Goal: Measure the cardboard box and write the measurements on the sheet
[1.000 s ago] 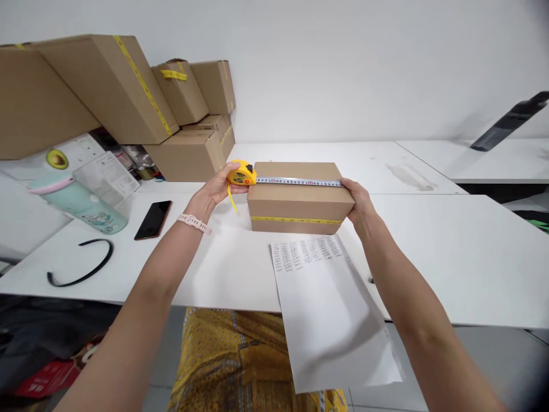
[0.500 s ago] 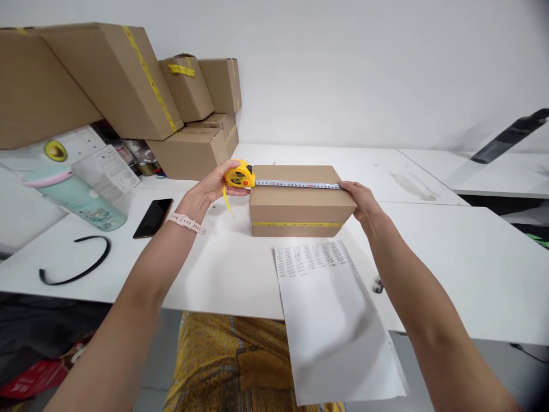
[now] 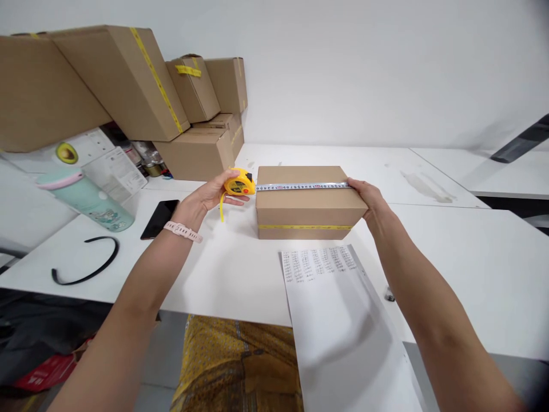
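Note:
A closed cardboard box [image 3: 305,201] with a yellow strip along its front side sits on the white table. My left hand [image 3: 217,191] grips a yellow tape measure [image 3: 240,182] just off the box's left edge, its yellow strap dangling below. The silver blade [image 3: 300,187] stretches across the box top to the right edge. There my right hand [image 3: 366,197] holds the blade's end, thumb on top and the other fingers down the box's right side, partly hidden.
Several cardboard boxes [image 3: 128,86] are stacked at the back left. Nearby are a mint-green tumbler [image 3: 92,200], a phone [image 3: 159,220] and a black headband [image 3: 111,254]. A sheet of paper with handwritten rows [image 3: 338,320] hangs over the table's front edge.
The view has shifted slightly, so the scene sits further right. The tape measure's case has drawn a little away from the box's left edge, and more blade shows there.

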`<action>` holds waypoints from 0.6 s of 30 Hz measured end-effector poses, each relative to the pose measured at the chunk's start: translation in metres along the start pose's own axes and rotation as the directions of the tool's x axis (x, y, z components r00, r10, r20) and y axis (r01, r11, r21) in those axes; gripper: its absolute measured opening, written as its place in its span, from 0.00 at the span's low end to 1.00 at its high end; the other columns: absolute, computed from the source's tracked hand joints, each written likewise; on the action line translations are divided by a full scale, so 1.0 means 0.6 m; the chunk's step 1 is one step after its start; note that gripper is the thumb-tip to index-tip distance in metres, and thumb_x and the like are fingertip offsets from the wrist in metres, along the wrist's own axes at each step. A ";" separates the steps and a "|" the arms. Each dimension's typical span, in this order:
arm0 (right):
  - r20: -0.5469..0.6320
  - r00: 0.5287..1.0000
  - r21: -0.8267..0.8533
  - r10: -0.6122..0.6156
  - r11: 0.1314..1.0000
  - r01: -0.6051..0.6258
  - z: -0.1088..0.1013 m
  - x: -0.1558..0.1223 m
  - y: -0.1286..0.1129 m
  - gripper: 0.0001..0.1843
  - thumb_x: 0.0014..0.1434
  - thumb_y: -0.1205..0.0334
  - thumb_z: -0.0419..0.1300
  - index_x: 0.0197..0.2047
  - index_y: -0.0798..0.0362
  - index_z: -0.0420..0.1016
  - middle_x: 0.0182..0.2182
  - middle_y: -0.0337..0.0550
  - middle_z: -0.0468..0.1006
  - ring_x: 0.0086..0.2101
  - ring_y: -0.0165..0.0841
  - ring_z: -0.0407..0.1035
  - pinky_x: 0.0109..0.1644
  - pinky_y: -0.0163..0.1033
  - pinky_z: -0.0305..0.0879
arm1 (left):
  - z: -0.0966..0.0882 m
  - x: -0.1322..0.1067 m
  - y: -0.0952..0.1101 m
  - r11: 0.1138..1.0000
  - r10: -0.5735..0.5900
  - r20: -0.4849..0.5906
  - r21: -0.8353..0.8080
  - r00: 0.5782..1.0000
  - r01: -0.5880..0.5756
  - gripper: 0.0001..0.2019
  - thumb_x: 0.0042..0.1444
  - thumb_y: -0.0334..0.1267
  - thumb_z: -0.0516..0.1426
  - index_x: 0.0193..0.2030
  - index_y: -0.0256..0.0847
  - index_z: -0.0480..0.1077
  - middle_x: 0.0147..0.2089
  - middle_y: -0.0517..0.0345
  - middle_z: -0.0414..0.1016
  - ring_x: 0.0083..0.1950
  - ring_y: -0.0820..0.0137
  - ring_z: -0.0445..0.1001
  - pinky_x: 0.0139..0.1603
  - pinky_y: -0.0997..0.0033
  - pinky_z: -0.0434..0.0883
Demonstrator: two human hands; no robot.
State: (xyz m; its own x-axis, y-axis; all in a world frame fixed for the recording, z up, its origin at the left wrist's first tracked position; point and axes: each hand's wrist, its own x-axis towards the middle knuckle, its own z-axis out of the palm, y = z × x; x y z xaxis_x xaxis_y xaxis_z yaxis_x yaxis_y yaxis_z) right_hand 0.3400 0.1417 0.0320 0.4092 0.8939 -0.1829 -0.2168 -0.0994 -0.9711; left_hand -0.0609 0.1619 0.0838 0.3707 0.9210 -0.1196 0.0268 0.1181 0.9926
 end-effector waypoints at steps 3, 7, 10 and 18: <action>-0.036 0.999 0.006 -0.016 1.000 0.017 0.002 -0.004 0.002 0.14 0.50 0.59 0.72 0.30 0.52 0.70 0.29 0.40 0.77 0.27 0.30 0.70 0.25 0.34 0.69 | 0.000 0.005 -0.002 1.000 0.007 0.002 0.004 1.000 -0.007 0.24 0.52 0.53 0.65 0.50 0.39 0.78 0.49 0.43 0.83 0.42 0.52 0.84 0.39 0.56 0.83; -0.024 0.999 -0.008 -0.023 1.000 0.022 -0.002 -0.004 0.003 0.16 0.50 0.57 0.73 0.30 0.51 0.69 0.28 0.39 0.76 0.26 0.30 0.70 0.26 0.34 0.69 | -0.003 0.006 -0.004 1.000 0.012 -0.008 0.021 1.000 -0.012 0.23 0.53 0.53 0.64 0.50 0.40 0.78 0.51 0.42 0.83 0.42 0.52 0.84 0.38 0.57 0.83; 0.016 1.000 -0.013 -0.015 1.000 0.015 -0.005 0.000 0.006 0.17 0.49 0.55 0.73 0.31 0.51 0.69 0.29 0.39 0.77 0.27 0.32 0.71 0.26 0.36 0.70 | -0.005 0.006 -0.005 1.000 0.005 -0.002 0.026 1.000 -0.005 0.24 0.53 0.54 0.64 0.51 0.41 0.78 0.51 0.43 0.83 0.42 0.52 0.84 0.39 0.55 0.83; -0.028 0.999 -0.001 -0.028 1.000 0.028 0.002 -0.001 0.005 0.14 0.49 0.59 0.72 0.30 0.51 0.69 0.27 0.39 0.75 0.27 0.31 0.69 0.24 0.34 0.68 | -0.007 0.019 -0.002 0.998 -0.002 -0.019 0.056 1.000 0.003 0.26 0.52 0.56 0.64 0.52 0.41 0.77 0.52 0.43 0.83 0.41 0.53 0.84 0.38 0.57 0.82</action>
State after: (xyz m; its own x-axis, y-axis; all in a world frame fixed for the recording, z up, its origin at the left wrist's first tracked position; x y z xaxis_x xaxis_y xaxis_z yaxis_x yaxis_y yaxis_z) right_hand 0.3381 0.1413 0.0294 0.4399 0.8838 -0.1594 -0.2046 -0.0742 -0.9760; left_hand -0.0605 0.1739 0.0812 0.3528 0.9277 -0.1223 0.0804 0.1002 0.9917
